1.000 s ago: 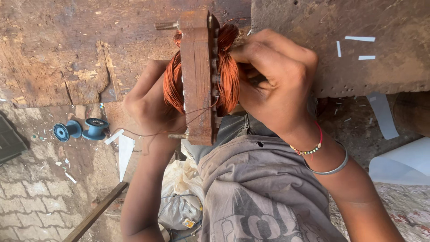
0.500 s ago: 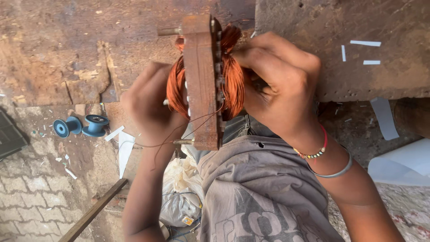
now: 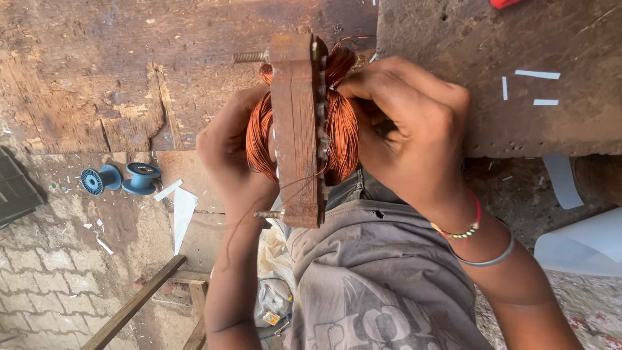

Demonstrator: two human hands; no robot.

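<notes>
I hold a rusty motor stator [image 3: 296, 123] edge-on in front of me, with copper wire coils [image 3: 343, 133] bulging from both faces and threaded bolts sticking out of its ends. My left hand [image 3: 227, 159] grips the stator and coil from the left side. My right hand [image 3: 408, 129] is closed on the coil on the right face, fingers pressed into the copper wire. A thin loose wire trails down from the stator over my left forearm. Bracelets circle my right wrist.
A worn wooden bench top [image 3: 129, 71] lies behind the stator. Two blue empty spools [image 3: 123, 178] lie on the brick floor at left, with white paper scraps [image 3: 183, 210] near them. White paper sheets [image 3: 586, 243] lie at right. A wooden slat [image 3: 133, 304] leans below.
The stator and both hands have shifted slightly right and down in view; my right fingers have worked along the coil. The grip stays the same.
</notes>
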